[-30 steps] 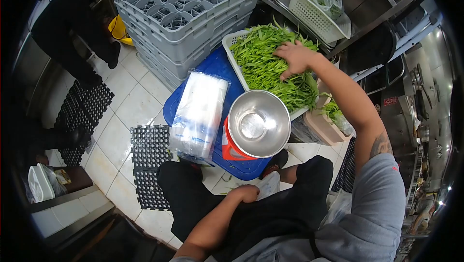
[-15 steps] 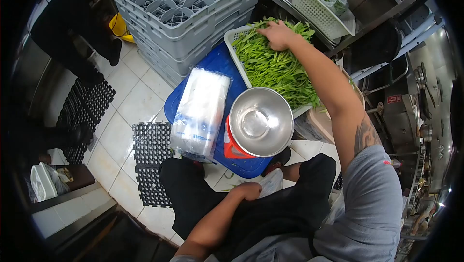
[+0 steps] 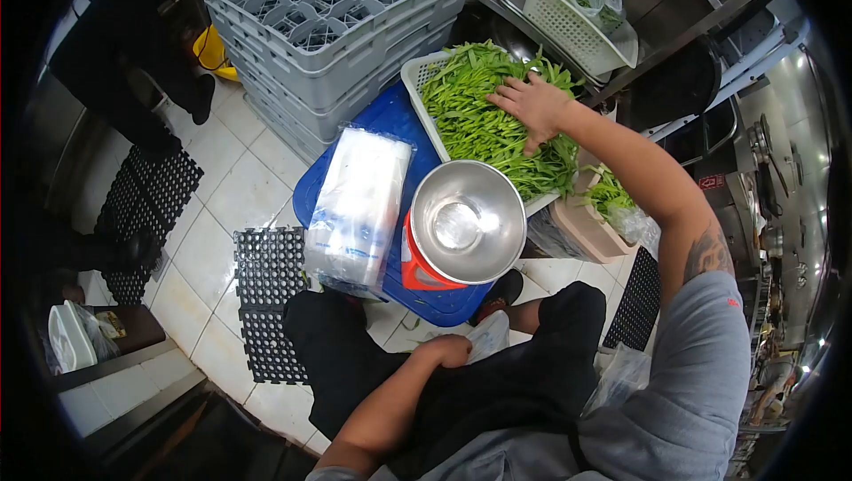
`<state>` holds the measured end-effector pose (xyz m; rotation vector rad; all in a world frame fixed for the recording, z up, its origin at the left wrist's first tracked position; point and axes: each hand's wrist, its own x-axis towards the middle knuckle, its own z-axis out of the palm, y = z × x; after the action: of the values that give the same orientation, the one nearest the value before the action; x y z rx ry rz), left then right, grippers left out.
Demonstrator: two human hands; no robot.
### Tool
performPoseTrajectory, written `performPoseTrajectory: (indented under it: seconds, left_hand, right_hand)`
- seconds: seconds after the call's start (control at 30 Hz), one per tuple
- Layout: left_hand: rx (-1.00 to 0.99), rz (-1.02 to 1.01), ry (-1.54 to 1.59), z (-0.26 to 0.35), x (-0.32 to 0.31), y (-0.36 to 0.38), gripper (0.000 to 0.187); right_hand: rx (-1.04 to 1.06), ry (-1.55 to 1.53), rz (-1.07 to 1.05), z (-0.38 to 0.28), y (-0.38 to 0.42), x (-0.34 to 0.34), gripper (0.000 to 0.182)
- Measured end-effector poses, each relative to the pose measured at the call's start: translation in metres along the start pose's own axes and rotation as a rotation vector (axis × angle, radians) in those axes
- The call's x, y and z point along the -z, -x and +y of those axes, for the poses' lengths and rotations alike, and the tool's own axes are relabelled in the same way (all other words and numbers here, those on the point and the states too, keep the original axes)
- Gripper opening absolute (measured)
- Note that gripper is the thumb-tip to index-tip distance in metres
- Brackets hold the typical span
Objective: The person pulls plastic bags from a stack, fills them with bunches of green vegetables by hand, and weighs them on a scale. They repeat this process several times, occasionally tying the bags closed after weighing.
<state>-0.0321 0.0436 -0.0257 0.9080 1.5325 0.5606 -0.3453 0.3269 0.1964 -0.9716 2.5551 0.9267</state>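
My right hand (image 3: 535, 105) lies palm down with fingers spread on a heap of green leafy stalks (image 3: 479, 122) in a white perforated tray (image 3: 414, 78). My left hand (image 3: 445, 350) rests low against my dark trousers, closed on a clear plastic bag (image 3: 490, 335). An empty steel bowl (image 3: 468, 223) sits on a red-and-white scale (image 3: 414, 270) just in front of the tray. A wrapped stack of clear bags (image 3: 358, 207) lies to the bowl's left on a blue crate lid (image 3: 404, 122).
Grey dish racks (image 3: 333, 24) are stacked behind the blue lid. A beige tub with more greens (image 3: 596, 215) stands right of the bowl. White baskets (image 3: 577, 19) sit on a shelf at the back. Black floor mats (image 3: 271, 299) lie on white tiles. Another person's dark-clad legs (image 3: 115, 55) stand far left.
My right hand drew back from the far end of the greens toward the middle of the tray and spread flat. My left hand stayed on the bag.
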Motion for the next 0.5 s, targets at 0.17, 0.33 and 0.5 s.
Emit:
performPoseTrajectory:
  seconds: [0.17,0.33,0.5]
  left_hand:
    - [-0.004,-0.026,-0.018,-0.006,-0.004,-0.006,0.041]
    - [-0.032,-0.005,-0.042,-0.005,0.001,-0.005,0.038]
    - [-0.043,0.017,-0.047,-0.004,0.001,-0.003,0.039]
  right_hand:
    - [-0.150,-0.092,-0.066,-0.004,-0.012,-0.008,0.069]
    - [-0.193,-0.124,-0.025,-0.013,-0.014,-0.013,0.062]
    - [-0.195,-0.293,0.030,0.010,0.004,-0.005,0.057]
